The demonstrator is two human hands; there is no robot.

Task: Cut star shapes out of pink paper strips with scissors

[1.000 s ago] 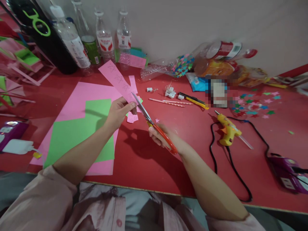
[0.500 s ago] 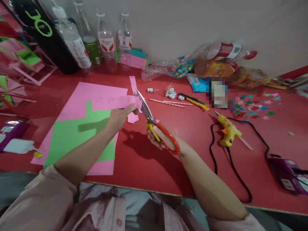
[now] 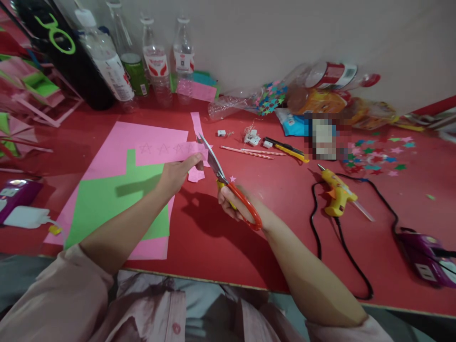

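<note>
My left hand [image 3: 181, 175] pinches a strip of pink paper [image 3: 160, 152] near its right end; a row of stars is drawn on it in pencil. In my right hand [image 3: 231, 202] is a pair of scissors [image 3: 219, 168] with red and yellow handles, its blades pointing up and left at the end of the strip. Under the strip lie a sheet of green paper [image 3: 107, 204] and a larger sheet of pink paper [image 3: 149, 129]. Pink scraps [image 3: 195, 175] and one small cut star [image 3: 232, 179] rest on the red table close to the blades.
Clear plastic bottles [image 3: 156, 66] and a black bottle [image 3: 71, 66] stand along the wall. To the right are a yellow glue gun [image 3: 337, 190] with a black cord, a yellow cutter [image 3: 295, 154], pink-patterned straws [image 3: 245, 152] and scattered coloured stars [image 3: 377, 154]. Purple power strips [image 3: 423, 259] lie at the sides.
The scissors' handles have come closer together and the blades have closed somewhat at the strip's end. My left hand has barely moved.
</note>
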